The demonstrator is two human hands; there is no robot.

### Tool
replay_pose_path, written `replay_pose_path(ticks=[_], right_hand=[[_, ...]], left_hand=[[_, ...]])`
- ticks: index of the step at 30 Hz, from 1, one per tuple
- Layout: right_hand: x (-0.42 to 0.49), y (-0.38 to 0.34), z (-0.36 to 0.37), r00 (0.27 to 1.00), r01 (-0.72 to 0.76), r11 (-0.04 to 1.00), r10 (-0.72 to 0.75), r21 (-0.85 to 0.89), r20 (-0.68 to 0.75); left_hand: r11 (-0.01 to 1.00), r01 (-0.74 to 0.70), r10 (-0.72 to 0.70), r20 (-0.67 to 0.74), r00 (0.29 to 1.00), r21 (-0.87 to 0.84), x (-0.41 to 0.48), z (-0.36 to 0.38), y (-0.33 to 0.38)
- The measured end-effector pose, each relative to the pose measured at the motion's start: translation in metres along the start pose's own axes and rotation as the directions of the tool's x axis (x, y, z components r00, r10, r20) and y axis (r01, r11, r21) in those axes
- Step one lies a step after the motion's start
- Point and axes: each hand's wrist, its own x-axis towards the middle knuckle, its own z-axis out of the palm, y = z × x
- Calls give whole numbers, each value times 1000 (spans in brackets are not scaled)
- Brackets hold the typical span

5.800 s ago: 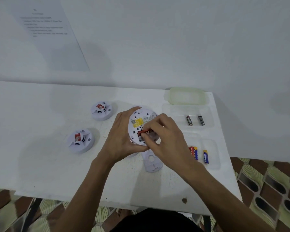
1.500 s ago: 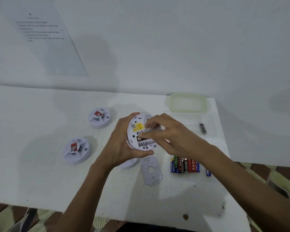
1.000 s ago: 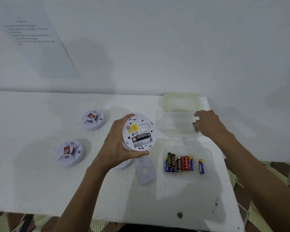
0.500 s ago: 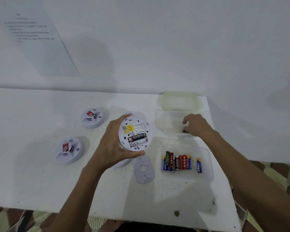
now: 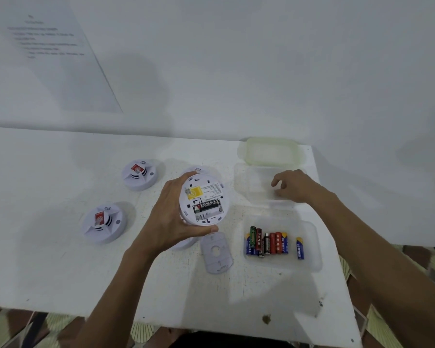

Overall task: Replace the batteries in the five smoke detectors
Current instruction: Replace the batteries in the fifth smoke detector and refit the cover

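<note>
My left hand (image 5: 168,222) grips a white smoke detector (image 5: 204,194) above the table, its back turned up. One black battery (image 5: 207,206) sits in its open compartment, and the slot below it is bare. The detector's cover plate (image 5: 216,252) lies on the table just below. My right hand (image 5: 293,185) is over the far clear tray (image 5: 246,182) with its fingers curled in. The black battery that lay in that tray is out of sight inside those fingers. Two more detectors (image 5: 139,174) (image 5: 103,222) sit face up at the left.
Two further detectors (image 5: 197,170) (image 5: 183,243) peek out behind and below the held one. A near clear tray (image 5: 314,249) holds several mixed batteries (image 5: 268,243) and a lone blue one (image 5: 300,248). A translucent lid (image 5: 271,151) lies at the back. The table's right edge is close.
My right hand put a black battery into the detector, reached right to the far tray, closed on the battery there and is now drawing back left. My left hand kept holding the detector.
</note>
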Motion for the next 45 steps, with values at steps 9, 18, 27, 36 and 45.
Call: replay_pose_path(ticks=[9,18,27,36,45], right_hand=[[-2,-4,0,996,48,999,-48,-7,-78],[-82,-95,-21,924,329,537,-13,777,-381],[-132,-155,12,890,392,438,41,809,-454],[-136,-175,27,781,485,515,108,707,-615],[-130,-187,30,617,591,647,22,482,-786]], left_hand=[[1000,1,-1,0,1000,12,-1,-1,-3],[1000,-24,25,-45,999,7,4,-6,7],[999,-1,4,-53,999,54,6,-4,2],[999,-30,27,-161,987,-14,6,-11,11],[997,-45,24,-277,961,-68,5,-19,11]])
